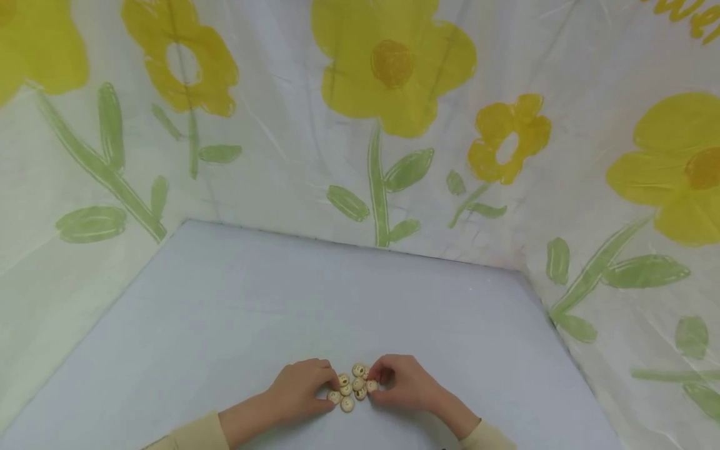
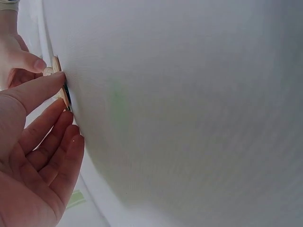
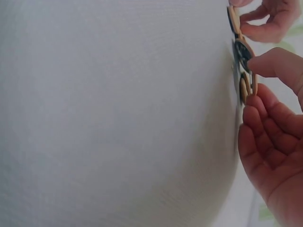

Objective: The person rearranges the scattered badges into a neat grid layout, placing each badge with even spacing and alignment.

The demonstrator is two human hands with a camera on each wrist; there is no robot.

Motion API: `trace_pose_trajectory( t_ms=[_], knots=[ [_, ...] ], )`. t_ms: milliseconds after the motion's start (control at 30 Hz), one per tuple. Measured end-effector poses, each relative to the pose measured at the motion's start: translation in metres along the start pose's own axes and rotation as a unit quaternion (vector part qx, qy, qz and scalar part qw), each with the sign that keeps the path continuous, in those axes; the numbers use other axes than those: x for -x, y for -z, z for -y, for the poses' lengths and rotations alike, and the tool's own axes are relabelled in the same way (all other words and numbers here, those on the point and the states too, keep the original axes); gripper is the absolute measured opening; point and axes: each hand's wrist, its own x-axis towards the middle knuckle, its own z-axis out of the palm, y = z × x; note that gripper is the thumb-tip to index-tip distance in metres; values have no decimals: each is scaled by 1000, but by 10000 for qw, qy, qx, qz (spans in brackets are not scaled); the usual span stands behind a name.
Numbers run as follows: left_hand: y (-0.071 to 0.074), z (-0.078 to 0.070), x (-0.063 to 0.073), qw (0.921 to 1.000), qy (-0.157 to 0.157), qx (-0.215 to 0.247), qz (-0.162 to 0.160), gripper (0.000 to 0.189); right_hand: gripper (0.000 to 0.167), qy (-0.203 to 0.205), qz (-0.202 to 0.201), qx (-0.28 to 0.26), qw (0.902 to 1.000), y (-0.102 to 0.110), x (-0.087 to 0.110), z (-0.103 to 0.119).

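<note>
Several small round wooden discs (image 1: 347,405) with dark drawn faces lie bunched on the table, some overlapping. At the left side of the bunch, my left hand (image 1: 300,389) holds the edges of discs between thumb and fingertips. In the left wrist view a thin wooden disc edge (image 2: 65,97) shows between that thumb and fingers. Opposite it, my right hand (image 1: 407,386) pinches discs on the right side. The right wrist view shows a tilted disc (image 3: 244,54) with a dark underside by the thumb, and a smaller edge (image 3: 244,89) near the fingertips.
The discs lie toward the near edge of a pale grey table (image 1: 315,300). White sheeting (image 1: 270,156) printed with yellow flowers and green stems rises around its back and sides. The two hands are close together, with the bunch between them.
</note>
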Motion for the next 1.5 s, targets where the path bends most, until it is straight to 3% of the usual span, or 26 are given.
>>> trace_pose_trajectory(
  t_ms=[267, 800, 1500],
  knots=[
    [2, -1, -1, 9999, 133, 26, 47, 18, 22, 258, -154, -170, 9994, 8, -6, 0],
    [0, 2, -3, 9999, 28, 104, -16, 18, 22, 28, -617, -331, 9975, 15, -32, -3],
    [1, 5, -5, 9998, 70, 102, 148, 17, 18, -525, -1414, -544, 9871, 23, -98, -17]
  ],
)
